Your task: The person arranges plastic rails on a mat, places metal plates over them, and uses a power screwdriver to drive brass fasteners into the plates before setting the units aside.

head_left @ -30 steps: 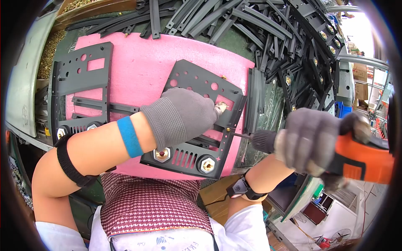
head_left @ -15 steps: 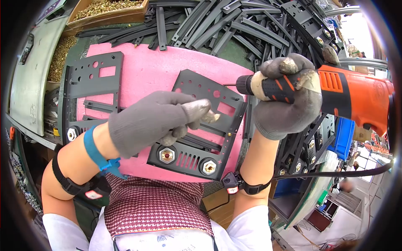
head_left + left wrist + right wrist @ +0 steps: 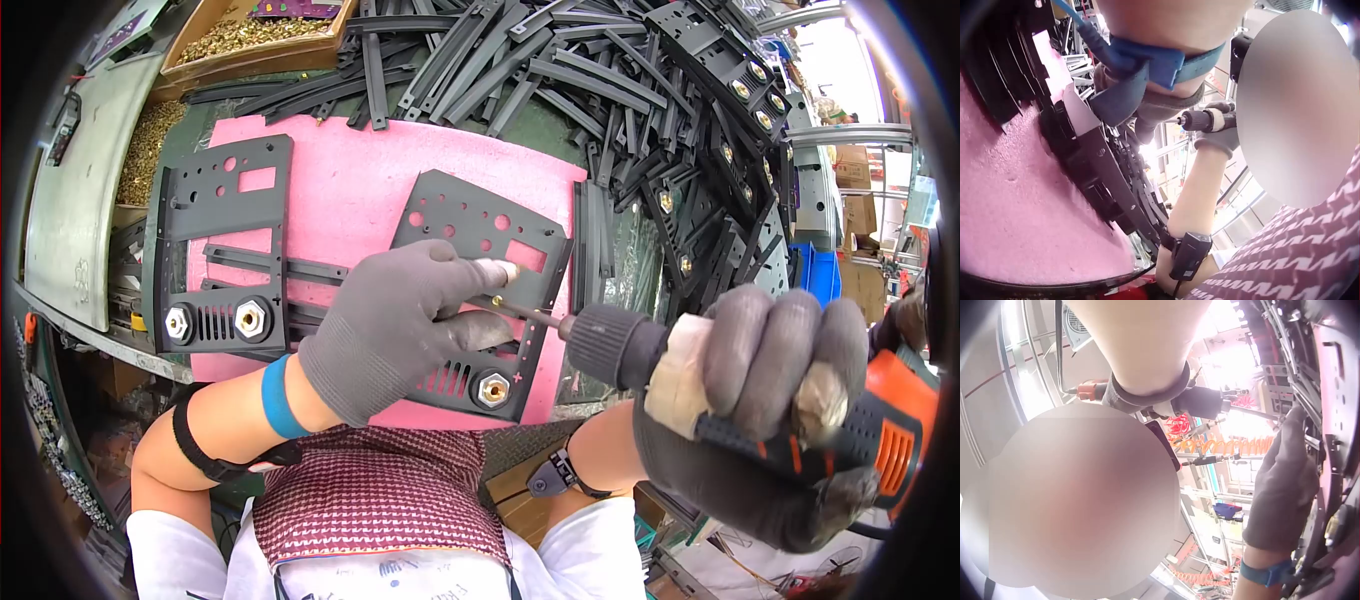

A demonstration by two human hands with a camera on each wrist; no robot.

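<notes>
My gloved right hand [image 3: 770, 380] grips an orange and black power screwdriver [image 3: 615, 345], its bit pointing left over the dark metal panel [image 3: 455, 215]. A small brass screw [image 3: 497, 300] shows at the bit's tip. Close around that tip, my gloved left hand [image 3: 395, 320] has its index finger above and thumb below, spread apart; its other fingers are partly hidden. In the right wrist view the left hand [image 3: 1282, 487] reaches forward along the panel. Two hex brass fittings sit on the panel's near edge; one fitting [image 3: 493, 391] shows, the other is hidden by my hand.
Under the panels lies a pink foam sheet [image 3: 340, 175]. A second dark panel [image 3: 225, 190] with two hex fittings rests at left. Dark metal strips [image 3: 590, 85] are piled behind, beside stacked panels [image 3: 735, 150]. A wooden tray [image 3: 255, 45] of brass parts stands at the back left.
The screwdriver swung up and away from the panel's right edge, then came back down left over the panel. My left hand drew back, then moved forward again beside the bit tip.
</notes>
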